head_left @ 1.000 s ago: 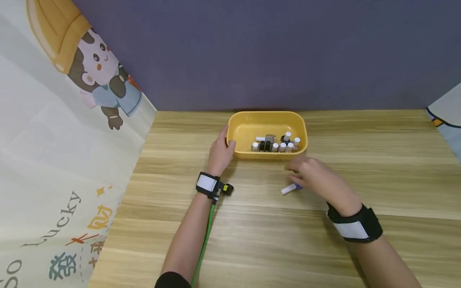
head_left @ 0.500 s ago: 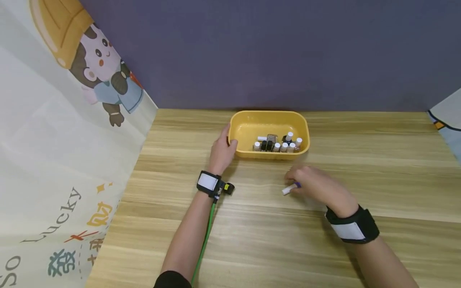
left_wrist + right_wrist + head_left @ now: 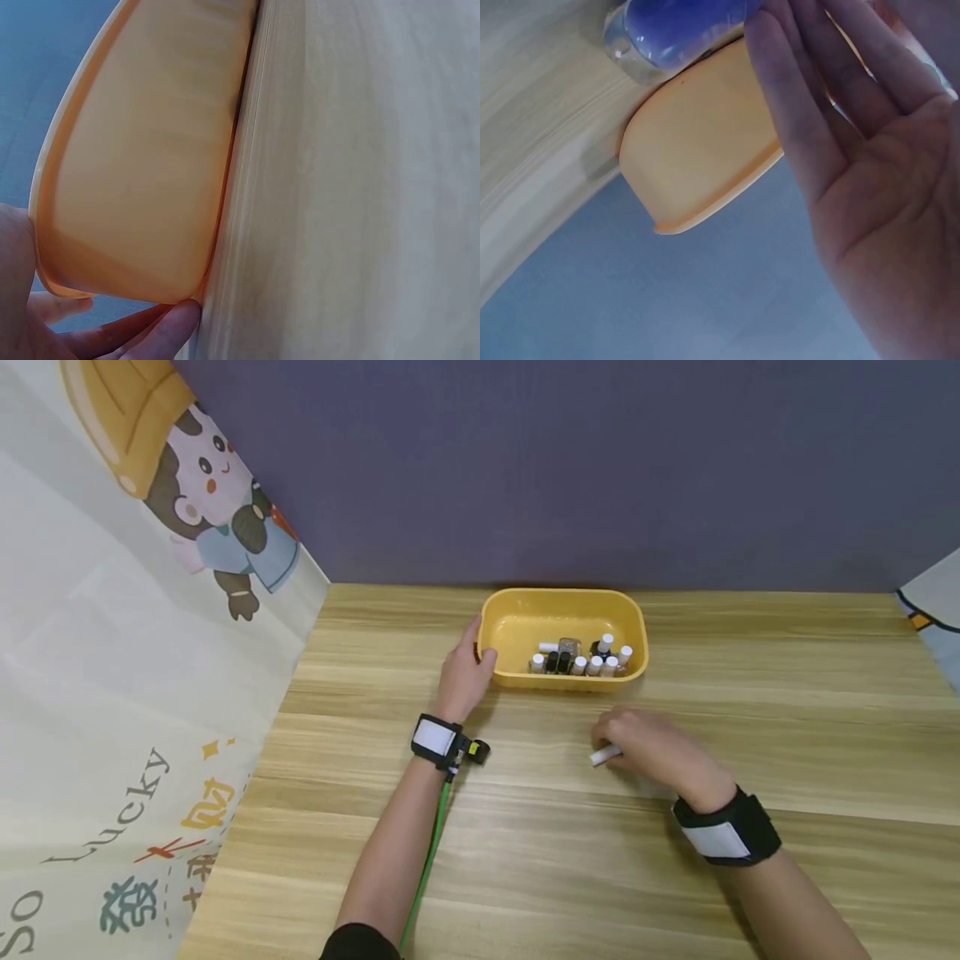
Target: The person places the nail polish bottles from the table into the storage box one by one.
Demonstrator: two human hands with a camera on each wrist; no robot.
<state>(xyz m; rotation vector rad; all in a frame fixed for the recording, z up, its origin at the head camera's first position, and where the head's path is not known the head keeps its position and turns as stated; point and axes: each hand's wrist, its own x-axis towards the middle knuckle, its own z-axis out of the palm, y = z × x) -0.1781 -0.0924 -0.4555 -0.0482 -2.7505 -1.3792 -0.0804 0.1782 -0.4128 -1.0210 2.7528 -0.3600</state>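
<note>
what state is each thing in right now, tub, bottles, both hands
yellow tub: upright on the table, open top, part filled
small bottles: capped, grouped along the tub's near wall
purple bottle: lying on its side on the table, capped, under the right hand's fingers
left hand: gripping the tub's left end
right hand: fingers straight, touching the purple bottle

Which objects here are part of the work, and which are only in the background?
In use: yellow tub, held by left hand; small bottles inside it; purple bottle under right hand.
Background: cartoon banner, wooden table.
</note>
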